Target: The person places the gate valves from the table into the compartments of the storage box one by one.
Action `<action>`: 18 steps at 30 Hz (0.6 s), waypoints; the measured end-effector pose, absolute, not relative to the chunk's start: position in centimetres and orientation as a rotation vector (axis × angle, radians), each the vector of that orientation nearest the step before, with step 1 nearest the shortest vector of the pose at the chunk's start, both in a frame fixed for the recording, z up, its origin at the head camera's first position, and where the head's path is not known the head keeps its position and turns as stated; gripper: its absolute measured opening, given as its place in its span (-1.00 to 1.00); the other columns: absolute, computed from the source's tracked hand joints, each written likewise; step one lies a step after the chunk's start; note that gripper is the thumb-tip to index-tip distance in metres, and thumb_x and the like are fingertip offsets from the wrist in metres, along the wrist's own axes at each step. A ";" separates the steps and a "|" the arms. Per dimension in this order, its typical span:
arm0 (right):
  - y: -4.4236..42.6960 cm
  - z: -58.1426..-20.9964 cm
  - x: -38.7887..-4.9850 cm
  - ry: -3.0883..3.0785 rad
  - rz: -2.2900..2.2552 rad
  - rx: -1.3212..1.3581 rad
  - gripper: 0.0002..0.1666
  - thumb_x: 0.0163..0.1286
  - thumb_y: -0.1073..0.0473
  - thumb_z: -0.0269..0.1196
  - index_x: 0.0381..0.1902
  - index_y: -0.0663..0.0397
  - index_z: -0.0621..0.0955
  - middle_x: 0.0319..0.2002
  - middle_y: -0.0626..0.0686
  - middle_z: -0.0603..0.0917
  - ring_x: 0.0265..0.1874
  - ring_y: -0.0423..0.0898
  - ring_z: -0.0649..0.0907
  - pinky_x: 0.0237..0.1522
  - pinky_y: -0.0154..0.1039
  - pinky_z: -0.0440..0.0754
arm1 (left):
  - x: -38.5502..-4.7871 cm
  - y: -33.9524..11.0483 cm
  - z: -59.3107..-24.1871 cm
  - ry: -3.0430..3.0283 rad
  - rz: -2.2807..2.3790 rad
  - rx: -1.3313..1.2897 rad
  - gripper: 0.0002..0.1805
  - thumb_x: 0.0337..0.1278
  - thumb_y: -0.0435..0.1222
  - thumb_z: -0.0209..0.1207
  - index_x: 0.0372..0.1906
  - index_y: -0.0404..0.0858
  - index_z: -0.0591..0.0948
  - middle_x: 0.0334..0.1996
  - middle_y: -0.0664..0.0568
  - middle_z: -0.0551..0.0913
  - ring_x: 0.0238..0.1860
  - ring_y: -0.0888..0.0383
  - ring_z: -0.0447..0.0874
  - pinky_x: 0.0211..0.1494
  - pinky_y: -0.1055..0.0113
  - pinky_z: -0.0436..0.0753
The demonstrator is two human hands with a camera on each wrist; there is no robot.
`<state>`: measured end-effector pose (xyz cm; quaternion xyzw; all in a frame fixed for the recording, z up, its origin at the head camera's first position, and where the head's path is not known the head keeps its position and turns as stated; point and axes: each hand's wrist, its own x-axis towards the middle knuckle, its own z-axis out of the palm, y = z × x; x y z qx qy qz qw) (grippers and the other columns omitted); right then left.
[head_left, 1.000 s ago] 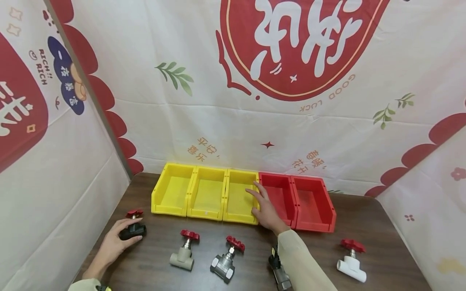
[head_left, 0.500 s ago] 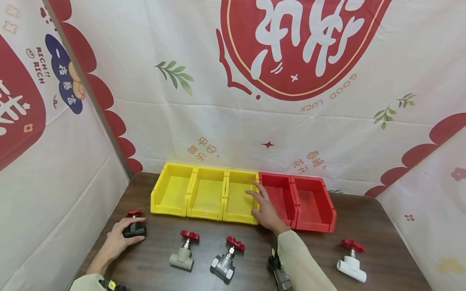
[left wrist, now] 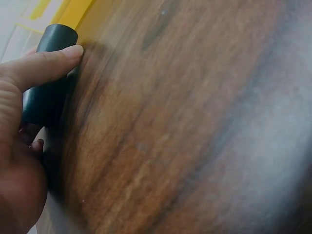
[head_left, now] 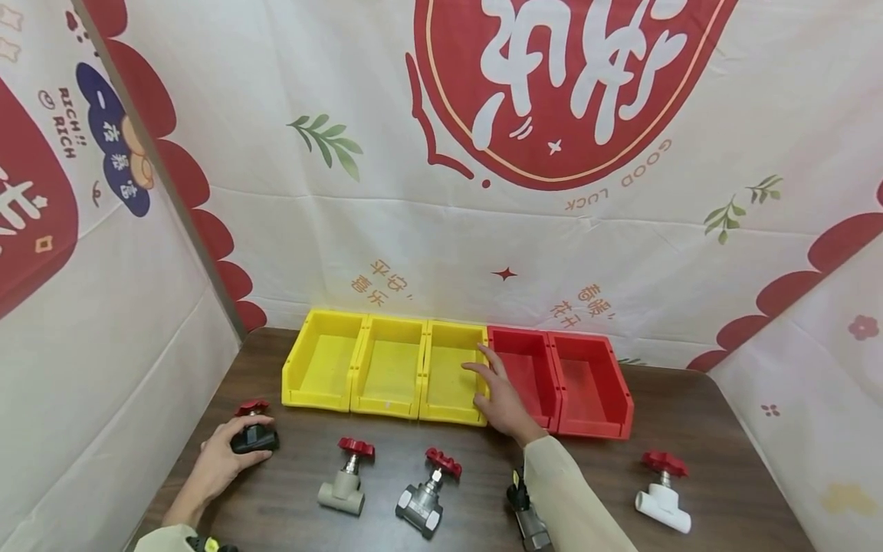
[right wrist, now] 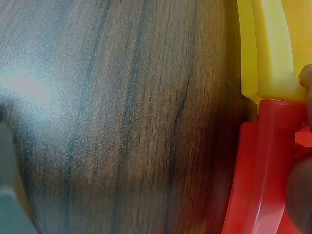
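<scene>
In the head view my left hand [head_left: 219,460] holds a black valve [head_left: 255,439] with a red handwheel [head_left: 251,408] at the table's left. The thumb [left wrist: 46,66] lies along the black valve body [left wrist: 54,39] in the left wrist view; most of the other fingers are hidden. My right hand [head_left: 509,402] rests over the wall between the third yellow bin [head_left: 451,412] and the first red bin [head_left: 531,368]. Its fingers are spread toward the yellow side and hold no valve. Only bits of this hand show in the right wrist view, beside the bin edges.
Nearer me lie a beige valve [head_left: 343,493], a metal valve [head_left: 419,507] and a white valve [head_left: 664,507]. Another metal valve with a black handle [head_left: 530,527] is partly covered by my right sleeve [head_left: 572,494]. Behind the bins hangs a printed cloth [head_left: 345,230].
My left hand and the black valve have shifted slightly right. The right hand stays at the bins. The head view has turned a little.
</scene>
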<state>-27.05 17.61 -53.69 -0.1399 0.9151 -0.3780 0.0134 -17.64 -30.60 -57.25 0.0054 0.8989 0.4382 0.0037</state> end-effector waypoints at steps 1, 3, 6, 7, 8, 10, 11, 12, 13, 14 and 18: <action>17.6 -53.7 -27.1 2.851 -1.175 -0.435 -0.28 0.12 0.44 0.29 0.25 -0.11 0.49 0.48 -0.22 -0.09 0.39 0.11 0.16 0.09 0.00 0.50 | -17.7 -30.5 -57.2 2.813 1.380 0.008 -0.36 -0.18 -0.12 0.46 0.13 -0.13 0.57 0.17 -0.23 0.49 0.10 -0.22 0.29 0.04 -0.24 -0.01; 17.7 -53.7 -27.1 2.850 -1.172 -0.431 -0.28 0.13 0.44 0.29 0.25 -0.12 0.49 0.48 -0.22 -0.10 0.39 0.11 0.15 0.10 0.00 0.49 | -17.7 -30.4 -57.1 2.799 1.398 -0.021 -0.35 -0.19 -0.10 0.47 0.13 -0.14 0.57 0.18 -0.24 0.48 0.14 -0.24 0.28 0.07 -0.25 0.03; 17.7 -53.6 -27.1 2.847 -1.176 -0.435 -0.29 0.13 0.43 0.30 0.25 -0.13 0.49 0.48 -0.22 -0.09 0.40 0.10 0.14 0.10 0.00 0.49 | -17.5 -30.3 -56.9 2.765 1.433 -0.064 -0.32 -0.19 -0.09 0.47 0.15 -0.14 0.56 0.19 -0.25 0.47 0.18 -0.25 0.29 0.12 -0.24 0.14; 17.7 -53.6 -27.1 2.846 -1.181 -0.436 -0.29 0.13 0.43 0.29 0.25 -0.13 0.49 0.48 -0.22 -0.09 0.40 0.10 0.14 0.10 0.01 0.49 | -17.5 -30.2 -56.8 2.755 1.443 -0.075 -0.32 -0.19 -0.09 0.47 0.16 -0.14 0.56 0.19 -0.25 0.47 0.19 -0.25 0.30 0.12 -0.22 0.19; 17.7 -53.6 -27.1 2.845 -1.186 -0.435 -0.29 0.13 0.43 0.29 0.24 -0.13 0.50 0.48 -0.23 -0.09 0.40 0.10 0.14 0.10 0.01 0.49 | -17.5 -30.2 -56.7 2.742 1.456 -0.084 -0.31 -0.19 -0.09 0.47 0.17 -0.14 0.55 0.19 -0.25 0.46 0.20 -0.24 0.30 0.12 -0.19 0.24; 17.7 -53.6 -27.1 2.846 -1.188 -0.433 -0.29 0.13 0.43 0.29 0.24 -0.12 0.50 0.48 -0.25 -0.09 0.40 0.10 0.14 0.10 0.00 0.49 | -17.5 -30.0 -56.6 2.721 1.473 -0.097 -0.30 -0.19 -0.09 0.47 0.18 -0.14 0.54 0.20 -0.26 0.46 0.21 -0.23 0.31 0.12 -0.18 0.27; 17.7 -53.6 -27.1 2.845 -1.186 -0.431 -0.30 0.13 0.43 0.29 0.24 -0.12 0.50 0.48 -0.26 -0.10 0.40 0.10 0.14 0.10 0.00 0.49 | -17.5 -30.0 -56.5 2.713 1.481 -0.103 -0.29 -0.19 -0.09 0.47 0.19 -0.14 0.54 0.20 -0.26 0.46 0.22 -0.22 0.30 0.13 -0.18 0.27; 17.7 -53.6 -27.1 2.844 -1.185 -0.432 -0.29 0.13 0.43 0.29 0.25 -0.12 0.50 0.48 -0.26 -0.10 0.40 0.10 0.14 0.10 0.00 0.49 | -17.5 -29.9 -56.4 2.705 1.492 -0.108 -0.29 -0.19 -0.09 0.47 0.19 -0.15 0.54 0.20 -0.26 0.46 0.22 -0.22 0.30 0.13 -0.17 0.27; 17.7 -53.6 -27.1 2.843 -1.181 -0.432 -0.29 0.14 0.43 0.29 0.25 -0.12 0.49 0.48 -0.27 -0.10 0.40 0.10 0.14 0.10 -0.01 0.49 | -17.5 -29.9 -56.4 2.702 1.498 -0.113 -0.29 -0.19 -0.09 0.47 0.19 -0.15 0.54 0.20 -0.26 0.47 0.22 -0.22 0.30 0.14 -0.17 0.27; 17.7 -53.6 -27.1 2.844 -1.176 -0.436 -0.29 0.14 0.43 0.29 0.25 -0.13 0.49 0.48 -0.26 -0.11 0.40 0.10 0.13 0.10 -0.01 0.49 | -17.5 -29.8 -56.3 2.701 1.499 -0.114 -0.29 -0.18 -0.09 0.47 0.19 -0.15 0.53 0.20 -0.26 0.46 0.22 -0.22 0.30 0.14 -0.18 0.27; 17.7 -53.5 -27.0 2.840 -1.173 -0.444 -0.29 0.13 0.43 0.29 0.25 -0.12 0.49 0.49 -0.22 -0.10 0.40 0.10 0.12 0.11 0.00 0.48 | -17.7 -29.6 -55.8 2.714 1.513 -0.089 -0.30 -0.17 -0.12 0.47 0.19 -0.17 0.53 0.19 -0.25 0.47 0.22 -0.23 0.30 0.14 -0.18 0.28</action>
